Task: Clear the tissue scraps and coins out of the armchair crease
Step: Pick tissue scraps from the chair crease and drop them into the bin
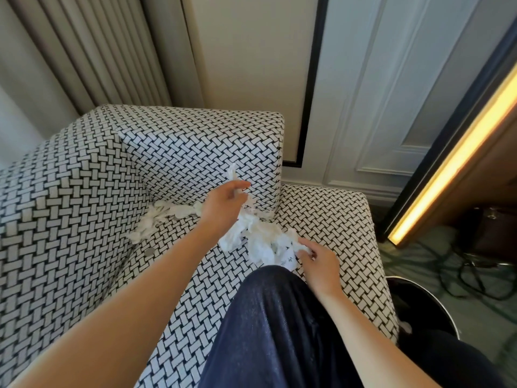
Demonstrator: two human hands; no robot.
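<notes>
The person's left hand (225,204) was curled round a loose wad of tissue (251,233), a tuft poking up past the fingers. The right hand (317,264) pinched the wad's nearer end, together with a scribbled paper slip (289,260). More tissue scraps (156,219) lay in the crease of the armchair (70,205), just left of the left wrist, and what looked like a coin (149,251) sat a little nearer than those. The tissue seemed feather-light, soft and quick to tear, so best gathered in bunches. The coin, hard and flat, would likely need a fingertip pinch at its edge.

Left hand (223,208) and right hand (319,264) bare; dark navy garment (279,331).
</notes>
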